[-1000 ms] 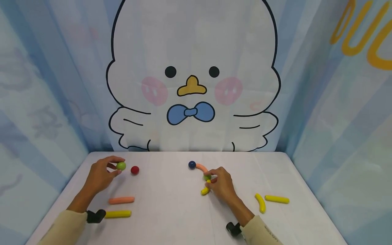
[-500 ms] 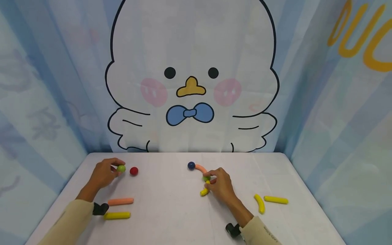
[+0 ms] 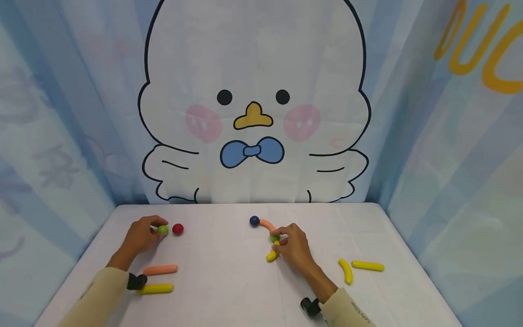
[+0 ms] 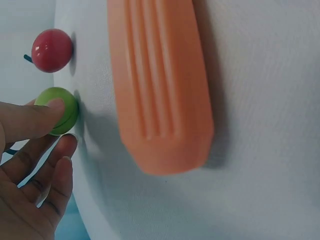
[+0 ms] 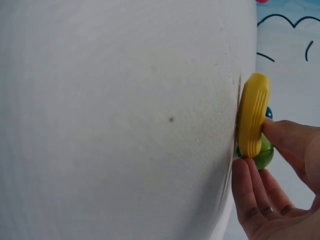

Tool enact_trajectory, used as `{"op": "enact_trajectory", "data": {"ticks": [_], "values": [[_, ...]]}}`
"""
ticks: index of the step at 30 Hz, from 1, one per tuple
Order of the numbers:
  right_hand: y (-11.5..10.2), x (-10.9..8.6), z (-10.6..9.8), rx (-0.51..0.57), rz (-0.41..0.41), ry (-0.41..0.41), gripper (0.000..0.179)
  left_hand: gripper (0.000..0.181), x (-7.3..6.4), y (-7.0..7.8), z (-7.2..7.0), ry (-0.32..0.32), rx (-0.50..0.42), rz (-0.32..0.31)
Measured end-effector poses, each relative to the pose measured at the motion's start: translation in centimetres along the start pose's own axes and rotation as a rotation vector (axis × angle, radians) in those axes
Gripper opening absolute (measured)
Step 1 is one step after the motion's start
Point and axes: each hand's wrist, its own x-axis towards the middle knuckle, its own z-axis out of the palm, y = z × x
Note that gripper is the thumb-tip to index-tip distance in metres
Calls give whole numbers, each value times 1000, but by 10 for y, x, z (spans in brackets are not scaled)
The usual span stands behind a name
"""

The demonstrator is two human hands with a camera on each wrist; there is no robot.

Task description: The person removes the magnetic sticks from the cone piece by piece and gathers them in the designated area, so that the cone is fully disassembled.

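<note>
In the head view my left hand (image 3: 139, 236) pinches a small green ball (image 3: 162, 230) at the table's far left. A glossy red ball (image 3: 177, 229) sits just right of it. The left wrist view shows the thumb across the green ball (image 4: 64, 112), apart from the red ball (image 4: 52, 50). My right hand (image 3: 296, 247) pinches a short curved yellow stick (image 3: 272, 256) near its end, beside another green ball (image 3: 274, 238). That ball is partly hidden by fingers. A curved orange stick (image 3: 267, 225) runs from it to a dark blue ball (image 3: 254, 221). In the right wrist view, the yellow stick (image 5: 254, 112) shows ridges.
An orange stick (image 3: 160, 270) and a yellow stick (image 3: 157, 288) lie near my left wrist. To the right lie a curved yellow stick (image 3: 345, 271) and a straight yellow stick (image 3: 367, 265). A printed curtain (image 3: 253, 181) stands behind the white table (image 3: 220, 281).
My left hand has come down and slightly nearer with the green ball, closer to the red ball. My right hand has stayed almost still at the yellow stick.
</note>
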Motion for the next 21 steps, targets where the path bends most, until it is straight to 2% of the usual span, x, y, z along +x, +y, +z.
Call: {"op": "enact_trajectory", "data": {"ticks": [11, 21], "values": [[0, -1, -1, -3, -36, 3, 32, 40, 0, -1, 0, 3, 14, 13], [-1, -2, -1, 4, -22, -2, 31, 41, -2, -1, -2, -9, 16, 29]]}}
